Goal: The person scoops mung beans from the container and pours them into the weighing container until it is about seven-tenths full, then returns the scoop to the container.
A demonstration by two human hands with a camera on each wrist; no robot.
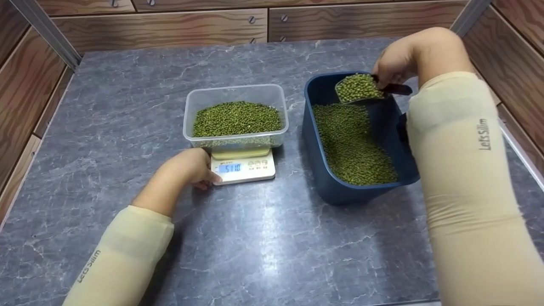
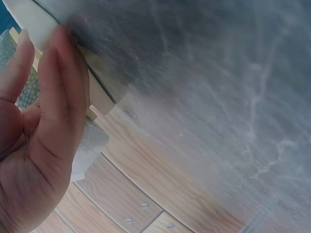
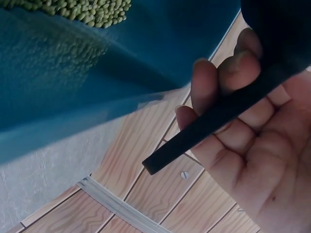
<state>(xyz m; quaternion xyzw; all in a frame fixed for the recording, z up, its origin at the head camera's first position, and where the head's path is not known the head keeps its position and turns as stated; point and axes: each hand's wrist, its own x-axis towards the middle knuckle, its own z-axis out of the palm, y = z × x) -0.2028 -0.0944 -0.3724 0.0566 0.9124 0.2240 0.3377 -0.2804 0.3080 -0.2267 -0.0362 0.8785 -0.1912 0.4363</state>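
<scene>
My right hand grips the dark handle of a scoop, heaped with green mung beans, over the far end of a deep blue bin. In the right wrist view the fingers curl round the scoop handle. More mung beans lie in the bin, sloping away from its right wall. My left hand pinches the front left corner of a white kitchen scale, thumb on top. A clear plastic container stands on the scale with mung beans in it; the scale's display is lit.
Everything stands on a grey marbled table. Wood-patterned panels rise along the back and both sides, with metal corner strips. The blue bin stands to the right of the scale, with a gap between them.
</scene>
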